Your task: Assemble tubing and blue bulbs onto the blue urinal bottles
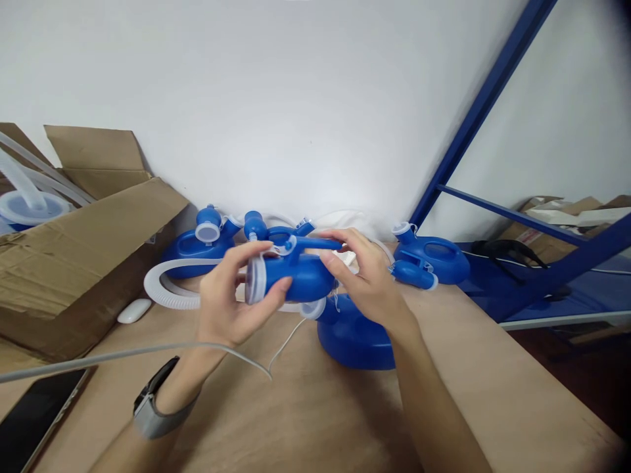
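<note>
Held up above the table is a blue plastic urinal cup, lying sideways with its handle on top. My left hand grips the end with the clear lid, thumb below and fingers above. At the opposite, rounded end, my right hand closes on the cup, fingers by the handle's tip. Behind and below them stands a blue urinal bottle, partly covered by my right hand. Its clear cap shows just under the cup.
Along the wall are more blue urinal bottles with cups, plus a white corrugated hose. An open cardboard box stands left, near a white mouse and a phone. A cable crosses before my left wrist. Blue metal framing rises right.
</note>
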`<state>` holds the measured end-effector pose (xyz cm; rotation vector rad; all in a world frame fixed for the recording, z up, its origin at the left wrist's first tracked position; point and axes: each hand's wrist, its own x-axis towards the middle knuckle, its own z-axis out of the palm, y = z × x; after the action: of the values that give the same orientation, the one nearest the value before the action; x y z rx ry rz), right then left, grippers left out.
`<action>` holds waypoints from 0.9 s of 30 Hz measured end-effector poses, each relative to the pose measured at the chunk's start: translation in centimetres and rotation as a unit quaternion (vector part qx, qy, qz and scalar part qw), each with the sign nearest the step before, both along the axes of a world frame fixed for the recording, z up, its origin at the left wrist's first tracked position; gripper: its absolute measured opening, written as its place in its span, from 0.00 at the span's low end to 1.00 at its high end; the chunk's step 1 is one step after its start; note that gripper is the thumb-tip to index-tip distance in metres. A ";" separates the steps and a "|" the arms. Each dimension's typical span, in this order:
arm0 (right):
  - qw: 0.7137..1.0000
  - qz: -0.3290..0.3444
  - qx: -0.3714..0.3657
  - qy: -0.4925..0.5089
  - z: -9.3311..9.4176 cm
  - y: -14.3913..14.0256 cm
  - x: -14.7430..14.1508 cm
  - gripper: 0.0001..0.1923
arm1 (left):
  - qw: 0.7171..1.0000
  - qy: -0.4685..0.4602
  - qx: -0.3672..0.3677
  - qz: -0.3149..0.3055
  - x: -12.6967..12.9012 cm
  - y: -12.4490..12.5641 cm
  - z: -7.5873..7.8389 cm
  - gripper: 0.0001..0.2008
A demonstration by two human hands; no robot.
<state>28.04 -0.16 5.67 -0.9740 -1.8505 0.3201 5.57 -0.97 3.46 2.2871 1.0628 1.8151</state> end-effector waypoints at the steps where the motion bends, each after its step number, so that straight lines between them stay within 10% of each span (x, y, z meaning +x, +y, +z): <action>1: 1.000 -0.010 -0.012 -0.017 0.1 0.1 0.7 0.16 | 0.999 -0.027 -0.017 0.010 -0.2 0.0 0.3 0.20; 7: 0.978 -0.050 -0.128 -0.159 0.2 -0.1 5.5 0.32 | 0.975 -0.135 -0.176 0.028 -2.1 1.2 1.6 0.20; 13: 0.888 0.028 -0.370 -0.271 -1.1 0.2 8.5 0.50 | 0.953 -0.097 -0.284 0.033 -3.6 2.2 1.8 0.30; 27: 0.868 0.024 -0.414 -0.274 -2.7 1.7 9.0 0.56 | 0.916 0.157 -0.360 -0.078 -3.5 1.3 2.7 0.24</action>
<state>37.03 1.57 3.00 -1.7344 -2.2908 1.0121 2.05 0.29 6.18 2.1167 1.2629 0.7955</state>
